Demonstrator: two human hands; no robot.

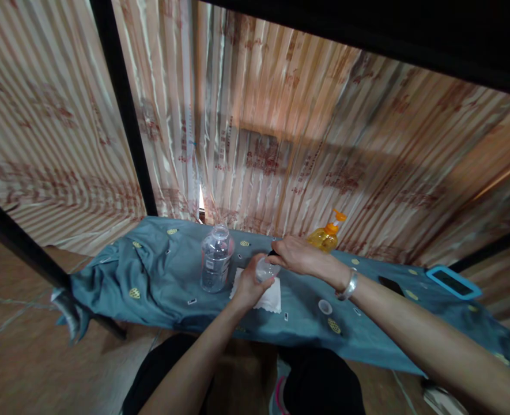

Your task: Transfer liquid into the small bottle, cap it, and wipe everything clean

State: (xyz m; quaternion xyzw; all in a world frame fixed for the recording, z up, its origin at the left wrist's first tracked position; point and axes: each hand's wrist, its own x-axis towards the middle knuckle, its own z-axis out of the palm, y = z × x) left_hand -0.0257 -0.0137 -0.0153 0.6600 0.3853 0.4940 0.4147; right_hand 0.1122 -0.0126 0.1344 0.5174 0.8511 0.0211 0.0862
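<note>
My left hand (251, 283) is wrapped round a small translucent container (265, 270). Over that container's top, my right hand (298, 257) is closed on a small black piece (272, 252), mostly hidden by the fingers. I cannot tell what this piece is. Below both hands lies a white cloth (270, 300) with a wavy edge. A large clear plastic bottle (216, 262) stands uncapped left of my left hand. Behind my right hand is a pump bottle (324, 237) of yellow liquid with an orange pump. A round whitish lid (325, 306) lies to the right of the cloth.
A blue-green patterned cloth covers the long narrow table (159, 276). Towards its right end lie a dark flat phone-like object (391, 285) and a blue-framed tablet (453, 283). Striped curtains (272, 127) hang behind, and dark metal posts (125, 109) stand at the sides.
</note>
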